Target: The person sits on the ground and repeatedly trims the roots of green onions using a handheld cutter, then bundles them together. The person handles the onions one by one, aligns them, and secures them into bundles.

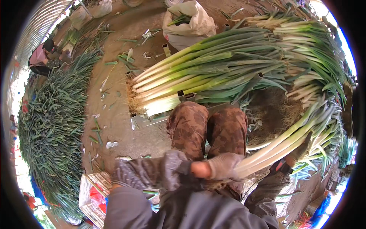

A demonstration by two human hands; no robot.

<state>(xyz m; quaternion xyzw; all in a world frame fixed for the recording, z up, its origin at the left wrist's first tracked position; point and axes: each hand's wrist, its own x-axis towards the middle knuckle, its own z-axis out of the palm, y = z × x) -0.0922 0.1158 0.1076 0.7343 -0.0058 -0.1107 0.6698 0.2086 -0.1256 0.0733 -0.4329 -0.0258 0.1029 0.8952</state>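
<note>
My gloved left hand [226, 167] is closed around the white root ends of a few long green onions [274, 148], just above my lap. Their leafy tops slant away to the upper right. Along the outer side of the same stalks lies my gloved right hand [297, 151], its thumb or a finger pointing up; the other fingers are hidden under them. Before my knees, a thick layer of long green onions [211, 65] rests on a low metal frame [186, 96] with square-tube posts, roots to the left. More onions [306, 51] are heaped on the right.
A white woven sack [191, 28] stands behind the frame. To the left spreads a large mass of upright green onions [54, 126], with another person [43, 58] crouched beyond it. A white plastic basket [94, 197] sits by my left elbow. Leaf scraps litter the dirt floor [114, 100].
</note>
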